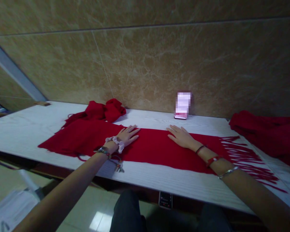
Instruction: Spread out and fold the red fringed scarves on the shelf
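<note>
A red scarf (pixel 157 148) lies spread lengthwise across the white table, its fringe (pixel 248 158) fanned out at the right end. My left hand (pixel 127 135) rests flat on the scarf near its middle, fingers spread toward the far edge. Farther right, my right hand (pixel 181 137) lies flat on the same cloth, fingertips close to the far edge. Both palms face down and neither hand grips anything. The scarf's left part is doubled or overlapped by more red cloth, and I cannot tell where one piece ends.
Crumpled red cloth (pixel 103 111) lies at the back left, and another red pile (pixel 268 132) at the right. A lit phone (pixel 183 105) leans against the tiled wall (pixel 145 64). The white table's (pixel 21 129) front edge runs above my knees. A dark device (pixel 165 199) sits below that edge.
</note>
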The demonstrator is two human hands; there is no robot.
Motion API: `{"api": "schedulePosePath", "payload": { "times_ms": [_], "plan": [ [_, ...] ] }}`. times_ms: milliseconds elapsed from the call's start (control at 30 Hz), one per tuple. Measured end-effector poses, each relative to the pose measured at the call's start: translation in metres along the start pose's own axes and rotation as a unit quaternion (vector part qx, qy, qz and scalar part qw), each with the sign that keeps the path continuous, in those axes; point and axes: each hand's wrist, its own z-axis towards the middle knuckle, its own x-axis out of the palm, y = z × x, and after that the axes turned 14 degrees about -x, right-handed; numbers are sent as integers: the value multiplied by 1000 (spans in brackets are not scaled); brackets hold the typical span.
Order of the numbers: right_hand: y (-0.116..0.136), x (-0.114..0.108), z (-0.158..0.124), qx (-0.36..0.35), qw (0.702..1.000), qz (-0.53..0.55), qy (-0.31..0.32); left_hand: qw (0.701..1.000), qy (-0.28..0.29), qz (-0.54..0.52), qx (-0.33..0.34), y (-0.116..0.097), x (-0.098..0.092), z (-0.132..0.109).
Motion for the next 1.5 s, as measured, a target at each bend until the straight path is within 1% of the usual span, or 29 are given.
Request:
{"api": "schedulePosePath", "payload": {
  "times_ms": [67, 133, 200, 267, 300, 367, 433, 533, 600, 700, 767, 833, 867, 933, 967, 1033, 1133, 1267, 1367, 1400, 1433, 1500],
  "plan": [
    [11, -5, 1, 20, 1000, -2, -8, 1000, -2, 8, -12, 3, -4, -3],
    [30, -11, 4, 22, 999, 7, -30, 1000, -14, 3, -1, -6, -6, -7],
    [51, -14, 8, -18, 998, 35, -44, 999, -25, -23, 26, -20, -7, -12],
    [69, -12, 10, -68, 995, 57, -35, 997, -23, -45, 54, -30, -5, -17],
    [75, -10, 10, -84, 994, 60, -27, 997, -17, -48, 65, -32, -4, -20],
    [81, -5, 8, -93, 994, 57, -11, 996, -4, -42, 78, -28, -1, -25],
    [80, -2, 5, -88, 995, 56, -4, 996, 5, -36, 83, -17, 1, -28],
    [78, -2, 0, -85, 995, 60, -9, 996, 10, -34, 80, -1, 3, -30],
    [76, -2, 0, -88, 994, 63, -18, 996, 3, -34, 77, 3, 2, -29],
    [66, -4, 1, -88, 994, 57, -39, 997, -15, -38, 67, -2, -2, -24],
    [46, -5, 1, -59, 996, 26, -57, 997, -39, -44, 47, -10, -7, -17],
    [18, -9, 0, 10, 998, -22, -64, 996, -73, -47, 30, -20, -13, -8],
    [3, -10, -1, 59, 995, -44, -61, 995, -90, -48, 24, -26, -15, -3],
    [-26, -13, -5, 148, 984, -83, -44, 992, -111, -53, 13, -39, -18, 6],
    [-38, -14, -7, 174, 979, -99, -35, 992, -114, -57, 8, -46, -19, 9],
    [-55, -14, -10, 197, 972, -126, -25, 992, -107, -65, 5, -62, -20, 14],
    [-66, -12, -10, 204, 968, -146, -25, 993, -85, -72, 37, -86, -22, 19],
    [-68, -10, -7, 213, 966, -143, -21, 993, -63, -57, 84, -109, -18, 28],
    [-68, -13, -7, 218, 967, -132, -30, 992, -18, -36, 118, -115, -14, 34],
    [-68, -14, -7, 216, 967, -131, -39, 992, -11, -33, 122, -115, -14, 34],
    [-68, -15, -7, 214, 967, -130, -51, 992, -15, -35, 117, -113, -14, 33],
    [-70, -18, -6, 206, 967, -130, -75, 993, -44, -52, 95, -109, -14, 27]
  ]
}}
